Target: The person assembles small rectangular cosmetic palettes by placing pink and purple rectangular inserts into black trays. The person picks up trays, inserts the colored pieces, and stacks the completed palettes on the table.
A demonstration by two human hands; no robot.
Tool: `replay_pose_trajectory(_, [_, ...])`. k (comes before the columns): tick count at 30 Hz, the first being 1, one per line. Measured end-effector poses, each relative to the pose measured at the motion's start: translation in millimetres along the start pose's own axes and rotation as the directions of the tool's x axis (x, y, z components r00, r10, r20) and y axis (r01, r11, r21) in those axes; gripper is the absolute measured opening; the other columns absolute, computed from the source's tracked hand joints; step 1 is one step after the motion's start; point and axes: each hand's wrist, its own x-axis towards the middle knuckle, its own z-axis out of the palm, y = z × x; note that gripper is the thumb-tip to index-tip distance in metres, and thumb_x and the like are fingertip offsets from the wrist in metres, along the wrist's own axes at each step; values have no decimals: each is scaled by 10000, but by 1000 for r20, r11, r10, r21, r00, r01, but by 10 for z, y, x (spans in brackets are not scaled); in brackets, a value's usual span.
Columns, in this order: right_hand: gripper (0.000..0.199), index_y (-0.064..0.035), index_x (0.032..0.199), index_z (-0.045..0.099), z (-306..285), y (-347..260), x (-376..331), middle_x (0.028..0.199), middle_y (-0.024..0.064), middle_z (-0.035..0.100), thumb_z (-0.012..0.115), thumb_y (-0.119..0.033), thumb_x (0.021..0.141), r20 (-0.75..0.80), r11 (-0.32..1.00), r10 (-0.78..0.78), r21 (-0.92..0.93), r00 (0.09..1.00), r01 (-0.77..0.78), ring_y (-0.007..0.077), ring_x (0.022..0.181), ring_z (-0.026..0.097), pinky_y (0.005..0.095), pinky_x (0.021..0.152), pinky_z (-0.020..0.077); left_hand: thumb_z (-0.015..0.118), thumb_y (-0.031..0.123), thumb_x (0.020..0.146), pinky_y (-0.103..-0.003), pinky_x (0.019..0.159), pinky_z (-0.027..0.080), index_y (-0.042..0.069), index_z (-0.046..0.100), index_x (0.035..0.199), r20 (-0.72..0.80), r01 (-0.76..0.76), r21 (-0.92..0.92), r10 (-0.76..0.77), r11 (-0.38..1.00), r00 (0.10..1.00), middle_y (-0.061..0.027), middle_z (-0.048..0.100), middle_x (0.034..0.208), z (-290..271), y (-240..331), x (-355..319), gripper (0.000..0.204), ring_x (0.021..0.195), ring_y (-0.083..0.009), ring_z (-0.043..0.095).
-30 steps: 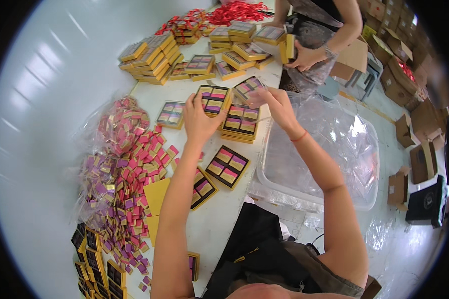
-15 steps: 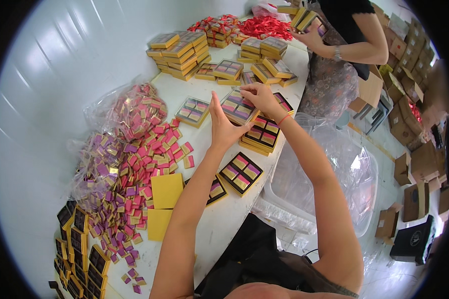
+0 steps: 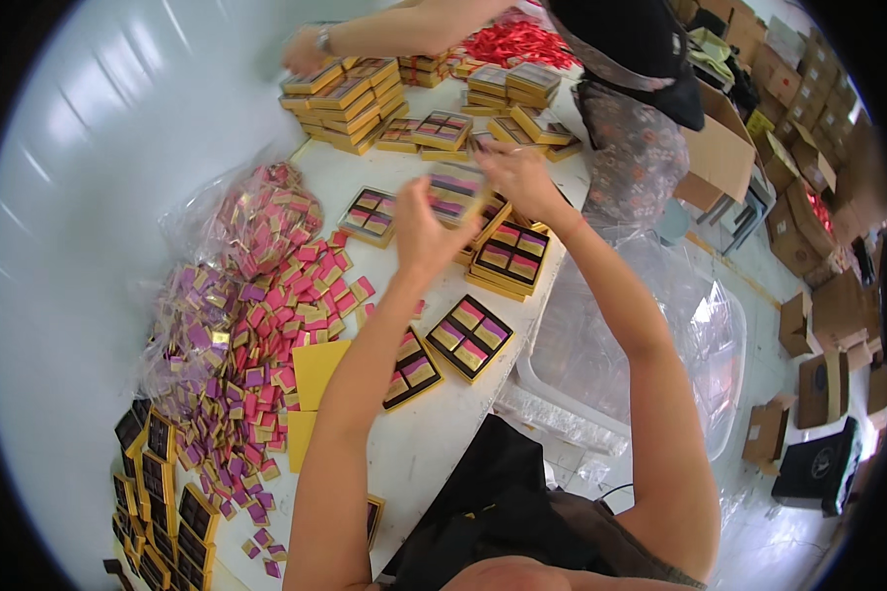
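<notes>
My left hand (image 3: 427, 234) is closed round a clear-lidded gift box (image 3: 453, 197), its thumb along the near edge. The box is tilted and blurred, with pink and purple pieces showing inside. My right hand (image 3: 524, 182) has its fingertips by the box's far right corner; motion blur hides whether they grip it. Left of my left hand, another lidded box (image 3: 369, 215) lies on the table. Close below my right hand stands a stack of filled open boxes (image 3: 511, 254). Nearer me lie a filled open box (image 3: 470, 338) and another (image 3: 410, 370), partly behind my left forearm.
Loose pink and purple wrapped pieces (image 3: 256, 384) heap at left beside a plastic bag (image 3: 271, 217). Empty black trays (image 3: 172, 507) stack near left. Lidded boxes (image 3: 350, 103) and red ribbons (image 3: 522, 44) stand far back. A co-worker's arm (image 3: 404, 30) reaches across. A plastic tub (image 3: 631, 335) is at right.
The box has lifted and moved a little left and away, with my left hand round it. My right hand has shifted slightly away. The co-worker has reached across to the far-left stack.
</notes>
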Motion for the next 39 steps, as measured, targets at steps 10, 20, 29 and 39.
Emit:
replay_pose_trajectory(10, [432,-40,1144,676,-1009,522,-2000,1128,149,671,713,-343,838,211,847,529,-190,822,-496,306,1059,616,395,934,460,773,604,701,-600,1081,276,94,411,1413,85,106,641,-208,760,975,-225,334,1476,-550,-1563,-49,947,1369,-442,292])
replay_pose_trajectory(20, [988,-100,1305,586,-663,1016,-1962,1394,209,488,812,-671,531,279,536,539,-842,795,-69,381,1325,403,497,1034,340,749,636,728,-525,1147,244,-7,321,1459,189,1,123,-24,992,982,-273,349,1487,249,91,-148,1063,1394,-413,313])
replay_pose_trajectory(29, [780,-142,1239,664,-1201,814,-1734,1289,203,580,790,-618,634,379,680,640,-685,669,-262,371,1208,519,517,1039,364,867,354,668,-493,1100,298,-18,292,1437,133,177,46,-182,983,974,-245,387,1387,240,-24,-223,1030,1307,-400,360])
replay_pose_trajectory(39, [447,-19,1307,538,-1117,-348,-923,945,92,657,677,-143,900,161,369,705,748,691,-552,154,715,642,260,631,519,873,298,643,-490,1115,288,6,263,1451,126,109,77,-119,991,985,-221,403,1340,146,-10,-344,1054,1289,-393,355])
